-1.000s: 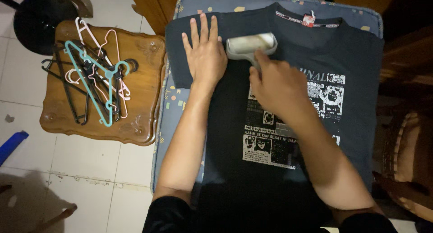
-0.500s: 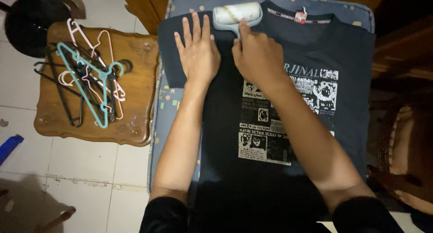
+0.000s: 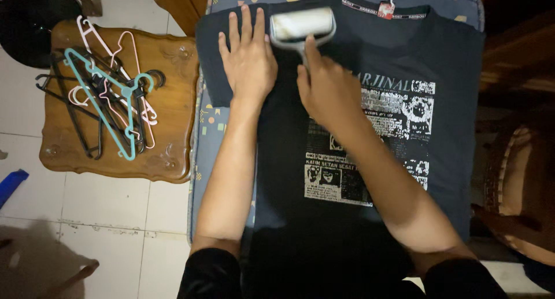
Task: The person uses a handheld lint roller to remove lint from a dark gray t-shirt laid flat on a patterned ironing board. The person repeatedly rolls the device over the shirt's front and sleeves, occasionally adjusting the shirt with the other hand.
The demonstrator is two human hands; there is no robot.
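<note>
A dark T-shirt (image 3: 451,96) with a white printed graphic lies flat on a blue patterned cushion (image 3: 215,131). My left hand (image 3: 247,62) presses flat, fingers spread, on the shirt's left shoulder and sleeve. My right hand (image 3: 326,88) grips the handle of a grey lint roller (image 3: 302,26), whose whitish roll rests on the shirt just left of the collar, right beside my left fingers. A red tag (image 3: 385,8) shows at the neckline.
A carved wooden side table (image 3: 173,79) stands to the left with a pile of plastic hangers (image 3: 107,105), teal, pink and black. Tiled floor lies below it. A dark round object (image 3: 23,30) is at top left, wooden furniture (image 3: 520,177) at right.
The roller went up from the chest to the shoulder near the collar, then came slightly back down. My left hand stayed pressed on the shoulder. The camera view shifted a little.
</note>
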